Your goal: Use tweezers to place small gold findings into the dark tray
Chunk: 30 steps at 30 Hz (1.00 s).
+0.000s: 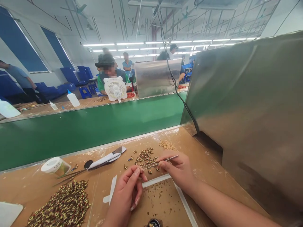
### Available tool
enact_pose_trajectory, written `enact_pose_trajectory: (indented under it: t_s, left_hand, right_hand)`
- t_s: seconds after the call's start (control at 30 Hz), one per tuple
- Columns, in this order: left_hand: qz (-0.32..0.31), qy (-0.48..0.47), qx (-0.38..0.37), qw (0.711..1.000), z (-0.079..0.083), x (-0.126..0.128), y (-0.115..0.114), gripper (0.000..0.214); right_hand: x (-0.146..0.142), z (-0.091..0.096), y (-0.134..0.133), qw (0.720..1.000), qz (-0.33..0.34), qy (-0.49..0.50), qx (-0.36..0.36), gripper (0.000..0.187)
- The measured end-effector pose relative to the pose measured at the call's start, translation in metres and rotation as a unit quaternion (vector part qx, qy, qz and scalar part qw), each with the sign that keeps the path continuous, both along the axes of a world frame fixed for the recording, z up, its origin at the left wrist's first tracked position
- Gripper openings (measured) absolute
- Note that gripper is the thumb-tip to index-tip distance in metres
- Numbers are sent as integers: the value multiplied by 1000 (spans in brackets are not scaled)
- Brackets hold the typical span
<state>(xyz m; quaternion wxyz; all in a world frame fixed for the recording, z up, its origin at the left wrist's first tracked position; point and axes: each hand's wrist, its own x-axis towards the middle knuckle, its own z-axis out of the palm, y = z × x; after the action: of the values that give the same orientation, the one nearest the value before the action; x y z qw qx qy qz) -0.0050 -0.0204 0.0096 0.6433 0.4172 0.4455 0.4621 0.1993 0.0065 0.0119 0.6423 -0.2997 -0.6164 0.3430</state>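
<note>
My right hand (176,167) is closed around a pair of metal tweezers (171,158), whose tips point left toward my other hand. My left hand (129,186) has thumb and forefinger pinched at those tips; whatever lies between them is too small to make out. Just behind both hands is a loose pile of small dark and yellow pieces (145,156). Beyond it lies a patch of tan beads (167,145). Below my hands, a white-taped square (163,197) on the table is spotted with dark stains, and a small dark pot (154,223) stands at its near edge.
A large heap of similar pieces (62,205) lies at left, near a lidded plastic tub (56,166) and a tape-wrapped tool (107,158). A metal panel (251,110) rises on the right. Across the green belt (94,126), a person (106,71) sits behind a white fan (115,88).
</note>
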Motion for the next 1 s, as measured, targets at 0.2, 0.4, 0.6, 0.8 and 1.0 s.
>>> enact_pose_trajectory:
  t_s: [0.2,0.4,0.6,0.8,1.0]
  left_hand:
    - [-28,-8,-11,1000,1,0,-2,41]
    - [-45,16,5,999,-1,-2,-3,45]
    - [-43,-1,8,999,1,-2,-3,37]
    - [-58,-24,1,998,-3,-3,-3,36]
    - [-44,-34,-7,998,-1,-2,-3,37]
  right_hand:
    - [-4,-1,-1,992,60,60,-91,27]
    - [-7,-3,-2,986,72,96,-118,28]
    - [-7,-2,0,977,84,130,-146,26]
    - [-7,-3,2,972,97,137,-164,26]
    - [-8,-6,4,969,99,148,-172,26]
